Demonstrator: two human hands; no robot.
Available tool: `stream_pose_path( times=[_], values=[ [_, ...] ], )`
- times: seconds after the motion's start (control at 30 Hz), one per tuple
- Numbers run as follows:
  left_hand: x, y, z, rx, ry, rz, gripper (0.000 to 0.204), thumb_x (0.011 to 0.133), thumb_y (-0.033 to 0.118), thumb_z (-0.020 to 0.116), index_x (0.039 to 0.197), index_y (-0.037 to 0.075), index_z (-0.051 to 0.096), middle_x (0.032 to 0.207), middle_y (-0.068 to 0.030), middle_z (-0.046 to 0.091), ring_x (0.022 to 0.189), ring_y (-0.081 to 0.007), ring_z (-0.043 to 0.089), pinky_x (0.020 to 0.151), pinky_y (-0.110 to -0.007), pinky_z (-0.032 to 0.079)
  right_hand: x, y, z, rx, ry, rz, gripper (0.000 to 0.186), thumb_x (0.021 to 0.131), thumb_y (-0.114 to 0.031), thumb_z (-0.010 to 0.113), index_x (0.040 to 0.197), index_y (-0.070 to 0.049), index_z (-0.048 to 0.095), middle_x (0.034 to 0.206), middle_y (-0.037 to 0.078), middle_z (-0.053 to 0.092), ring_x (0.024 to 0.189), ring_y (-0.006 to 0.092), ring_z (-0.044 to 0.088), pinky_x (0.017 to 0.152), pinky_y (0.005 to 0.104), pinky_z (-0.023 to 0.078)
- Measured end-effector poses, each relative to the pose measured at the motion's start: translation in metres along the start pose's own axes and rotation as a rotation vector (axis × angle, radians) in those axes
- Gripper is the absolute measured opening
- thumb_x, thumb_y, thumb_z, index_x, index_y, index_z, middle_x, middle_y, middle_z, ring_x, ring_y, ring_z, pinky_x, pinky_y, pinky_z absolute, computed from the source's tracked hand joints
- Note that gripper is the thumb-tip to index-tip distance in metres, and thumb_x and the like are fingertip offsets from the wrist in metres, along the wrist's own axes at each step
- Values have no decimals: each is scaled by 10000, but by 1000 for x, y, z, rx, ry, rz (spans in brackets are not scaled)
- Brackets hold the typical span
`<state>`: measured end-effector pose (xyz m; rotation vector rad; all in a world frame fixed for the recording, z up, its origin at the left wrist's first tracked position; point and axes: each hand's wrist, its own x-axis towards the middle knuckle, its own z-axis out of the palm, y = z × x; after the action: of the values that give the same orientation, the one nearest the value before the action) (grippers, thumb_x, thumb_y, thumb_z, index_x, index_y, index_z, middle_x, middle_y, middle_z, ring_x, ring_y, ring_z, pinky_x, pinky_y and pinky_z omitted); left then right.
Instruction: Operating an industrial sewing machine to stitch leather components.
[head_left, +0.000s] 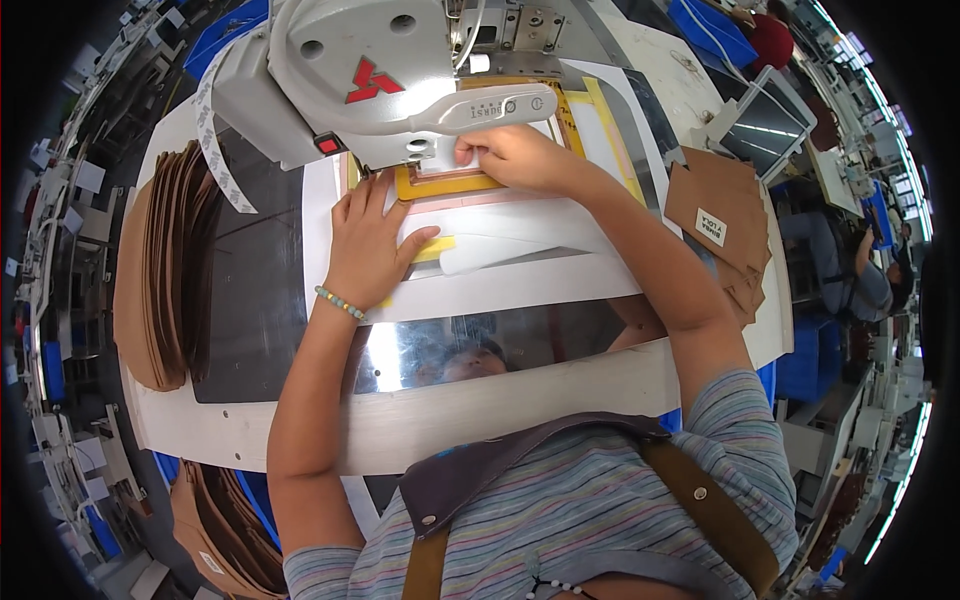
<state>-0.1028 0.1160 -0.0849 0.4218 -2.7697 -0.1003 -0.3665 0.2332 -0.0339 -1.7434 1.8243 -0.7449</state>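
Under the head of a large grey-white sewing machine (350,50) lies a yellow-edged template frame (450,185) on a white sheet (520,285). My left hand (368,235) rests flat at the frame's near left corner, fingers spread, the thumb beside a strip of yellow tape (438,244). My right hand (520,158) reaches over the frame's right part. Its fingers are curled and pressed together at the white area inside the frame; whatever they pinch is hidden. A lamp arm (485,108) hangs just above this hand and lights the spot.
A thick stack of brown pieces (160,270) stands at the left, and more brown pieces (715,195) lie fanned out at the right. A shiny metal plate (500,350) lies nearer me. Behind the right pile is a screen (765,125). Other people sit farther right.
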Motion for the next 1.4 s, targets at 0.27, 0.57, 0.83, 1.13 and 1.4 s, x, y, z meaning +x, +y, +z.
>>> stream_pose_path(
  times=[0.27,0.57,0.83,1.13,1.4],
  values=[
    [2,1,0,-5,19,9,692,1065,583,541,1484,40,631,1620,-242,474,1514,-405,385,1248,-524,237,-35,12,-13,160,225,-13,308,920,7,472,1089,-9,730,1077,121,774,1042,240,713,963,381,551],
    [1,0,1,-5,17,7,686,1066,577,544,1483,40,626,1639,-239,458,1538,-399,369,1253,-527,234,40,-29,15,260,-138,242,316,1041,-76,513,1283,28,689,1240,138,746,1177,209,708,1049,338,527],
    [2,3,-2,-1,-78,-43,679,1088,551,522,1543,49,564,1692,-231,396,1578,-403,330,1261,-529,240,23,-14,19,-312,-5,138,274,962,-112,567,1179,17,674,1076,206,743,1061,344,722,946,451,550],
    [-41,-137,-107,180,230,-191,393,989,258,714,1281,-4,708,1296,-205,725,1247,-400,643,1064,-501,504,-71,29,-16,-24,392,-18,301,886,46,480,1107,14,682,1134,165,702,1111,263,675,996,335,501],
    [-119,-272,-156,286,347,-775,221,1035,149,617,1126,7,761,1095,-263,739,1049,-463,689,952,-548,526,-75,41,-7,29,563,-98,232,938,68,493,1038,14,696,1214,137,697,1123,251,668,955,320,503]
  ],
)
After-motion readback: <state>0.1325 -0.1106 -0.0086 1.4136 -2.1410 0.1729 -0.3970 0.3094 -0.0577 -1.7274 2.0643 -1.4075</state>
